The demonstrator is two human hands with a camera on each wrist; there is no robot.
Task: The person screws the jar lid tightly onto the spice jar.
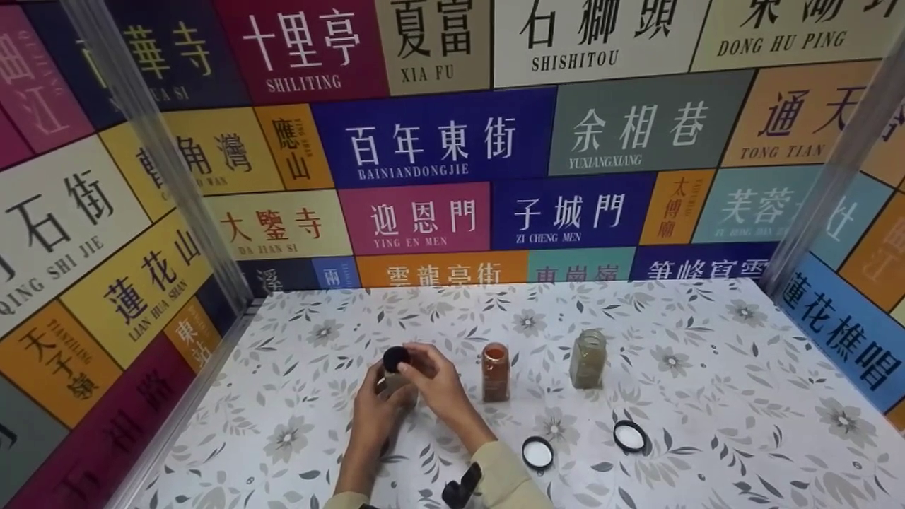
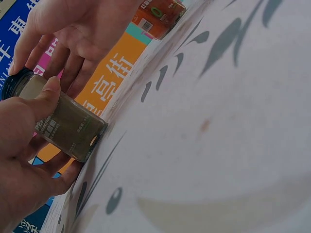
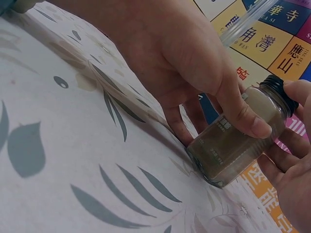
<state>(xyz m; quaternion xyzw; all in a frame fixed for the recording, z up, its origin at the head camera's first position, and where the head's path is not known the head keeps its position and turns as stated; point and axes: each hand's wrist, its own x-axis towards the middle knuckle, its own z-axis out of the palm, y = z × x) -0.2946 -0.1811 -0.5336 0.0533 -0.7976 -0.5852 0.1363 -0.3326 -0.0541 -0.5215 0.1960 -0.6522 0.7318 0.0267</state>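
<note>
While the hands [image 1: 375, 410] grip the clear jar [image 3: 228, 153] and its black cap [image 3: 279, 91] | olive-brown contents [image 2: 80, 121] | pale lettering [image 2: 47, 127]

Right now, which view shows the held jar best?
Right wrist: the held jar looks largest there, its base, body and black cap visible despite fingers across it. Left wrist shows the same parts, smaller; the head view shows mainly the cap, most of the body being hidden.

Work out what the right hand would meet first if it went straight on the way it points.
Most likely the black lid on the jar held by the left hand: the right hand already touches it with its thumb. Depth beyond is hard to judge.
</note>
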